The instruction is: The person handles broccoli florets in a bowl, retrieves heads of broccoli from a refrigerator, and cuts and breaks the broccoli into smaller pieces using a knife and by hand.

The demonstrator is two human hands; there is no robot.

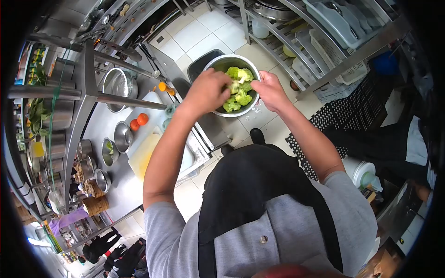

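A round steel bowl (256, 68) holds several bright green broccoli florets (243, 97) with pale stems. My right hand (271, 90) grips the bowl's right rim, its thumb over the edge and the other fingers mostly hidden below. Over the bowl's left side, my left hand (208, 90) reaches in with curled fingers. A pale green floret (235, 87), blurred by motion, is at its fingertips. Beneath the bowl, a dark bin (197, 66) shows partly on the floor.
On the steel counter to the left are a white cutting board (187, 160), tomatoes (142, 119), several steel bowls (123, 136) and a large pot (119, 88). A slatted rack (296, 60) stands right, above a black rubber mat (340, 116). Another person's dark-clothed leg (371, 143) is at right.
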